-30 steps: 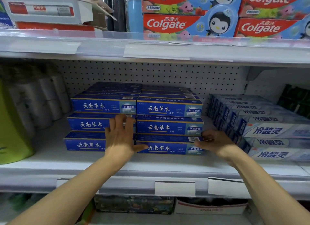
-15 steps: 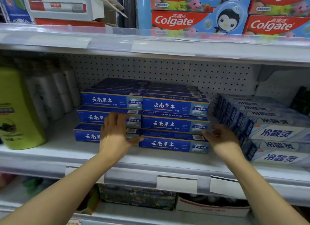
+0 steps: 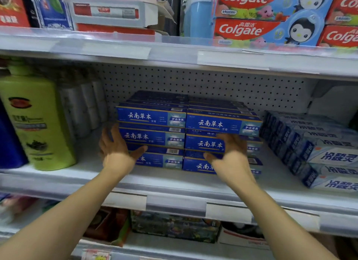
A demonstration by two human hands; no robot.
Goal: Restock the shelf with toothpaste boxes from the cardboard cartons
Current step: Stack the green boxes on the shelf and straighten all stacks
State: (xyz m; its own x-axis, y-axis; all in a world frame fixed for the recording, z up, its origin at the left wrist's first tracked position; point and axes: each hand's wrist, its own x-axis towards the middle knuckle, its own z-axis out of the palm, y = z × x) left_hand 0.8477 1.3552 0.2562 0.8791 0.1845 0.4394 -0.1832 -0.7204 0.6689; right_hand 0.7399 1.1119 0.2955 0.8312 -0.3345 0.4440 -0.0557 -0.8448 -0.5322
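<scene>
Head view shows a white metal shelf with a pegboard back, carrying two side-by-side stacks of dark blue cardboard toothpaste boxes, each three high across the front, near the shelf's middle. A tall green plastic bottle stands well to their left, and pale blue-and-white toothpaste boxes lie stacked to their right. Red and blue Colgate boxes sit on the shelf above. The left hand rests against the left end of the left stack, fingers spread and straight, thumb across the lower boxes. The right hand lies against the front of the right stack, its grip loose, fingers relaxed and clamped on nothing.
</scene>
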